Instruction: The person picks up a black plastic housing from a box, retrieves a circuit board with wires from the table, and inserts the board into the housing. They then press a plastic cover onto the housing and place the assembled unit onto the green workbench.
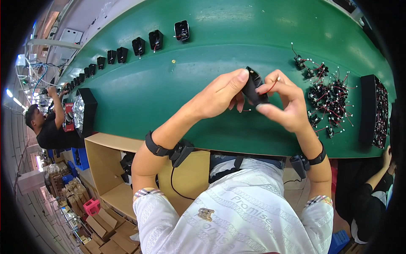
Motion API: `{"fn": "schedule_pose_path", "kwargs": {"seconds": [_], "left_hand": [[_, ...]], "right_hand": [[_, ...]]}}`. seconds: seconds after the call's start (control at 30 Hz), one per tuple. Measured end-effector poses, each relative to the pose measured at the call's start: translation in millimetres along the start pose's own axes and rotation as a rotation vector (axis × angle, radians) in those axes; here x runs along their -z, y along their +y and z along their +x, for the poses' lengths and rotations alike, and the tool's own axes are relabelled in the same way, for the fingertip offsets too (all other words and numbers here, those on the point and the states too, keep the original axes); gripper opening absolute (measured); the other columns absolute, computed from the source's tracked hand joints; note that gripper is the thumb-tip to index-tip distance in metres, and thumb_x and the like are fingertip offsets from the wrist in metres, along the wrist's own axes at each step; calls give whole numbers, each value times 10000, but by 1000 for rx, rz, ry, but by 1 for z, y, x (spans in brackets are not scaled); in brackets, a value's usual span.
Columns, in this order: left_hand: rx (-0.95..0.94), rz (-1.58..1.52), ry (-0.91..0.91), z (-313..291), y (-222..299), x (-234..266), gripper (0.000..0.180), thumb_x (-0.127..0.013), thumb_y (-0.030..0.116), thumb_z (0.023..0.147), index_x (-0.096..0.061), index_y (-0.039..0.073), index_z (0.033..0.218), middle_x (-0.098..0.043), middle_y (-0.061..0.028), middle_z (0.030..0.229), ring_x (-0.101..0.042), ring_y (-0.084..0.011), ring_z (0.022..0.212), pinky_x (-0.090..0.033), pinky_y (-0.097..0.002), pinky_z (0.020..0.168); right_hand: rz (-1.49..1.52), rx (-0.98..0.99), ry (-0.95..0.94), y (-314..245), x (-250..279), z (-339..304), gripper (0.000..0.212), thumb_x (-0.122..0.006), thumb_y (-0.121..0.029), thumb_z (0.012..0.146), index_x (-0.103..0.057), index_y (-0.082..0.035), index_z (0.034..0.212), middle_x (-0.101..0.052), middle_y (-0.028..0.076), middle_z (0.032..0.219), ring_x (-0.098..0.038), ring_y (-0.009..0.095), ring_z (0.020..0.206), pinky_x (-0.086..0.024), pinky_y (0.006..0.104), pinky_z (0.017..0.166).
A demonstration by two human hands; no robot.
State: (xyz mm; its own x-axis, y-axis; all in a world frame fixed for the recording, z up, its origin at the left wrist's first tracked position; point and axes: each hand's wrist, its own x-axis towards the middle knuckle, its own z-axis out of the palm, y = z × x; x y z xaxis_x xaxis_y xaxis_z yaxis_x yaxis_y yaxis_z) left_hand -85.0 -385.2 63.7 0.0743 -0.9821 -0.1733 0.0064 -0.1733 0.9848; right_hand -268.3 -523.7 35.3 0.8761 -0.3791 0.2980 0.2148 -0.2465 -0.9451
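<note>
My left hand (218,93) grips a black plastic housing (252,86) above the green work surface, with the thumb near its upper end. Against the housing's right side, my right hand (287,101) is closed, thumb and fingers pinching at its lower part. A thin red wire (274,86) with a small white plug sticks up by the right fingers. What that wire joins to is hidden behind the fingers. Right of my hands lies a heap of small black parts (332,97) with red and black wires and white plugs.
A row of black housings (156,40) runs along the green table (203,55) to the far left. At far right stands a black bin (367,114) of wired parts. A cardboard box (99,165) sits below the table edge. People work at both sides.
</note>
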Motion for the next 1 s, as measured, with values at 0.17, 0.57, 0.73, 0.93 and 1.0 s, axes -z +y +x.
{"fn": "schedule_pose_path", "kwargs": {"seconds": [0.17,0.57,0.73,0.93,1.0], "left_hand": [[-24,55,121,-4,10,-7,442,-416,391,1093,-614,60,1310,-624,14,779,-536,-52,589,-410,-205,522],[-104,396,342,-3,2,-14,358,-506,357,1054,-608,19,1115,-642,-173,627,-674,-296,550,-500,-401,530],[-145,512,399,-4,1,-6,351,-520,359,1042,-590,31,1146,-639,-185,625,-684,-358,602,-500,-454,556],[-171,707,520,-31,30,45,378,-606,368,1005,-603,37,1186,-627,-133,610,-632,-283,549,-457,-411,529],[-291,751,583,-65,55,68,357,-643,314,990,-609,42,1220,-600,-82,607,-554,-173,530,-422,-353,517]], "right_hand": [[549,-216,-65,13,3,-5,233,-759,-208,834,-693,-3,923,-547,61,1018,-501,166,977,-399,309,914],[722,-236,-117,18,-9,-3,132,-726,-158,901,-710,-30,924,-609,112,1255,-591,190,1069,-450,354,978],[721,-290,-202,10,-12,3,220,-771,-242,859,-684,-46,907,-583,147,1355,-561,195,1183,-426,359,1031],[275,-101,-144,-20,-28,44,169,-770,-144,841,-667,-23,897,-542,199,1459,-586,242,1225,-413,376,1067],[-83,85,-82,-23,-29,77,187,-775,-163,836,-677,-25,915,-553,200,1441,-594,281,1226,-419,382,1069]]}}
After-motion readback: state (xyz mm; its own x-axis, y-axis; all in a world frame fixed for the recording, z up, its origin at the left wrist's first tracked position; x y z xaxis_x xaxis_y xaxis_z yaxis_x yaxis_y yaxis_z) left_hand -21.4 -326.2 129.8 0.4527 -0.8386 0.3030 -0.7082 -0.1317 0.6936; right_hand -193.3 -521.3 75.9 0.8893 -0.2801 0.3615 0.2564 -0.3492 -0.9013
